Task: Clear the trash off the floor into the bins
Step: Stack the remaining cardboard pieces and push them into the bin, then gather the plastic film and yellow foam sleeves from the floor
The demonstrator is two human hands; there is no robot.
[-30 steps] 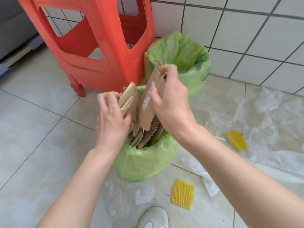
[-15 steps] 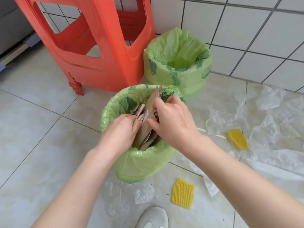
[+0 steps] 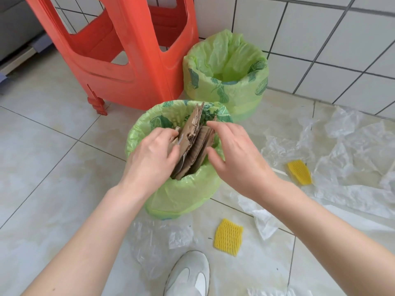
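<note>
Brown cardboard pieces (image 3: pixel 195 144) stand upright inside the near bin with a green liner (image 3: pixel 181 195). My left hand (image 3: pixel 151 154) rests against the left side of the cardboard, fingers pressed on it. Just right of the cardboard, my right hand (image 3: pixel 237 154) hovers with fingers spread and nothing in it. A second green-lined bin (image 3: pixel 226 88) stands behind, against the wall, with nothing visible inside. On the floor lie two yellow foam nets (image 3: pixel 228 236) (image 3: pixel 299 171) and sheets of clear plastic film (image 3: pixel 350 159) (image 3: pixel 160 233).
A red plastic stool (image 3: pixel 119 50) stands left of the far bin. White tiled wall (image 3: pixel 320 39) runs behind. My white shoe (image 3: pixel 188 274) is at the bottom, beside the near plastic film. A grey furniture edge (image 3: pixel 15 33) sits far left.
The cardboard went down from above the rim into the near bin. My right hand has let go of it and opened; my left hand still presses on the stack.
</note>
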